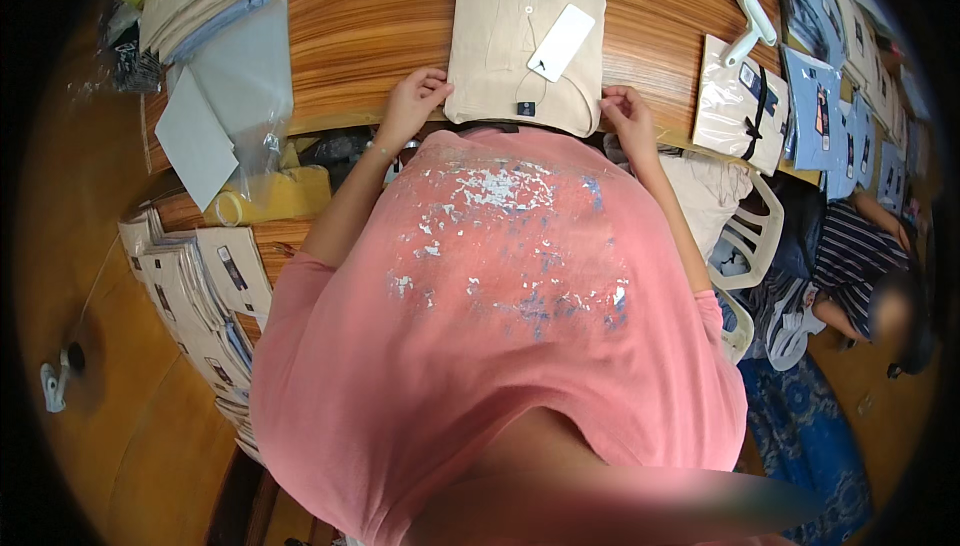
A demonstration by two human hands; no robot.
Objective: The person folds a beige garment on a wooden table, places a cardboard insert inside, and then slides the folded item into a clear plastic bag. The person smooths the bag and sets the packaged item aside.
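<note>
A wooden table (380, 16) with a striped grain fills the upper part of the view. A folded beige shirt (505, 26) lies flat at its near edge, a white hang tag (561, 42) resting on it. The left hand (410, 101) pinches the shirt's lower left corner; the right hand (628, 116) grips the lower right corner. The shirt sits between both hands, reaching away from them. The person's pink T-shirt (500, 326) hides the table edge below. A lint roller (752, 26) lies well apart, to the right.
</note>
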